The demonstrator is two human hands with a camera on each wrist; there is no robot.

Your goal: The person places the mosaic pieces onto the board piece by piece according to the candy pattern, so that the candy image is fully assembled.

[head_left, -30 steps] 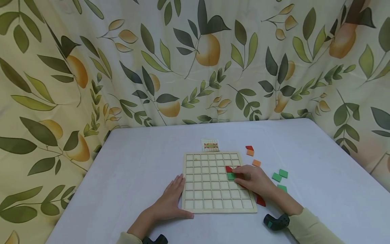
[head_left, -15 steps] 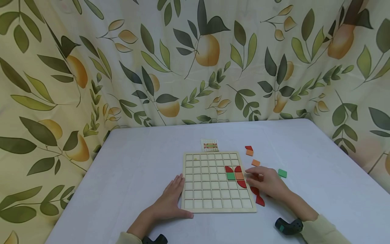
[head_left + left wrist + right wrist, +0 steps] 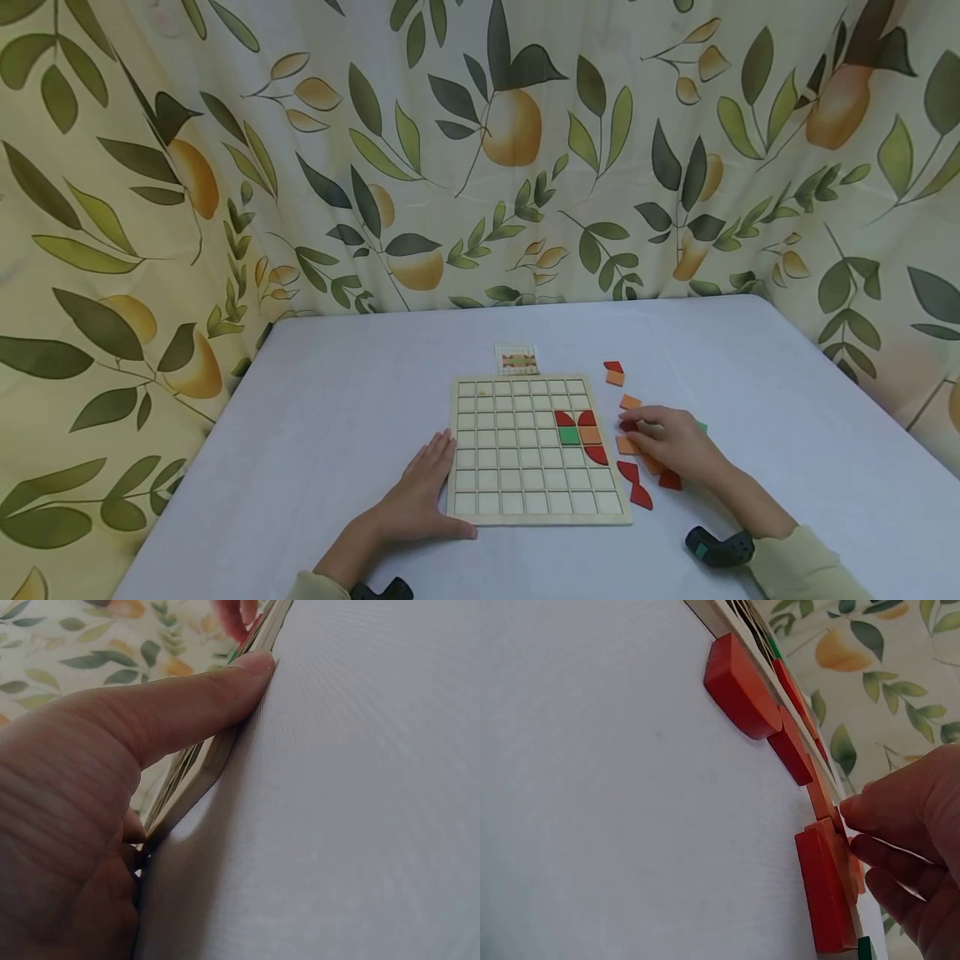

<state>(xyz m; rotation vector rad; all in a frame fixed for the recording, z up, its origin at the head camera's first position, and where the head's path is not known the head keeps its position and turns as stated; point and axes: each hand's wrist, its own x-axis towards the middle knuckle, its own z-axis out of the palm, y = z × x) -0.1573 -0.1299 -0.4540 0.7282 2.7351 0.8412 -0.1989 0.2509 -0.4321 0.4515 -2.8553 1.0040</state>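
A wooden grid board (image 3: 517, 481) lies on the white table. My left hand (image 3: 416, 492) rests against its left edge and near corner, fingers straight; in the left wrist view the thumb (image 3: 202, 694) lies along the board's edge. Right of the board, my right hand (image 3: 678, 446) pinches a red tile (image 3: 627, 426) between thumb and fingertips, low among loose tiles. The right wrist view shows the fingers (image 3: 900, 859) beside these tiles, the pinched one mostly hidden. At the board's right side sit red quarter-round tiles (image 3: 596, 455), a green square (image 3: 569, 436) and an orange square (image 3: 590, 436).
A small pattern card (image 3: 517, 359) lies behind the board. Loose orange squares (image 3: 630, 402) and red tiles (image 3: 641, 497) are scattered along its right side, some under my right hand. A green tile (image 3: 702, 427) is partly hidden. A leaf-print curtain (image 3: 480, 208) hangs behind the table.
My right hand has moved off the board to the right, uncovering the orange and red tiles in the grid, and is now at a loose red tile. The left hand stays put.
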